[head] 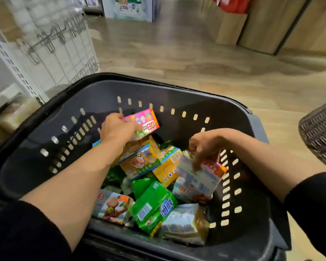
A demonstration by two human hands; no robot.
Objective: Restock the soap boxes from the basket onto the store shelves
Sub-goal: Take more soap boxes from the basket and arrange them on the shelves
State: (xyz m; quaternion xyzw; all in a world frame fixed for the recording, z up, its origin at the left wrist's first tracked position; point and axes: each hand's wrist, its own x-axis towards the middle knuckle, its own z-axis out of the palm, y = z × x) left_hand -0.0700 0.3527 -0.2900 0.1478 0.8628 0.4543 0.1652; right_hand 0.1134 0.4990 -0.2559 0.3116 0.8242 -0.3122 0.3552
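Observation:
A dark grey plastic basket (186, 102) fills the lower view and holds several soap boxes and packs. My left hand (117, 129) grips a pink soap box (147, 121) and holds it above the pile near the basket's far wall. My right hand (203, 146) pinches the top of a white and pink soap box (201, 176) at the basket's right side. Yellow soap boxes (141, 161) lie in the middle. A green soap pack (154, 206) and a box with a monkey picture (113, 206) lie near the front.
A white wire rack with metal hooks (51, 40) and a perforated white shelf upright (17, 72) stand at the left. Pale goods sit on a low shelf (11, 113) at far left. A woven basket (322, 129) is at the right edge. Wooden floor (196, 61) stretches ahead.

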